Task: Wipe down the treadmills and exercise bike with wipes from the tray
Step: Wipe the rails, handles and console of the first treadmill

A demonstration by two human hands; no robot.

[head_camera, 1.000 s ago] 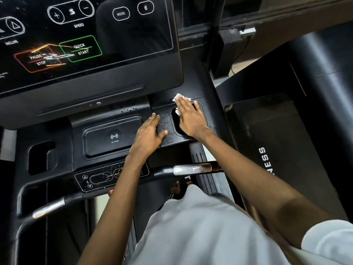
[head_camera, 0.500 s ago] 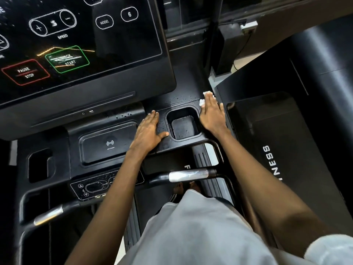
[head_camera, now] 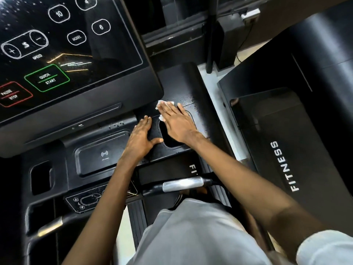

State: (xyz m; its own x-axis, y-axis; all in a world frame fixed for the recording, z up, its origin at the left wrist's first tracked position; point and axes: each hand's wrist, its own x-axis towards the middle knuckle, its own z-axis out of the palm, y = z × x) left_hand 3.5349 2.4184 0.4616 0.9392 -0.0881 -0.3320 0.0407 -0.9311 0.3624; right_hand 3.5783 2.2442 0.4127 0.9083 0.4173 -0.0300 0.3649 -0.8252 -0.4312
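Wipe point(head_camera: 162, 103): white, crumpled; lies on the treadmill console deck point(head_camera: 191, 79) at the far left corner of the cup recess point(head_camera: 168, 137), just below the lower right corner of the display point(head_camera: 72, 54). Shows only past the fingertips and at the left edge of the palm; otherwise covered.

Right hand point(head_camera: 176, 123): flat, palm down, fingers straight and close together; presses the wipe against the deck. Spans the far half of the cup recess, wrist over its right rim.

Left hand point(head_camera: 140, 139): flat, palm down on the deck at the left rim of the cup recess, fingers extended, thumb spread out to the recess edge. Holds nothing; does not touch the wipe.

Deck surface beyond the right hand: speckled with small wet droplets.

Charging pad point(head_camera: 103, 155): left of the left hand, wrist at its right edge.

Handlebar grip point(head_camera: 182, 184): silver; sits at the near edge of the console, under the right forearm.

Second treadmill point(head_camera: 282, 165): right of the console, belt marked FITNESS, well apart from both hands.
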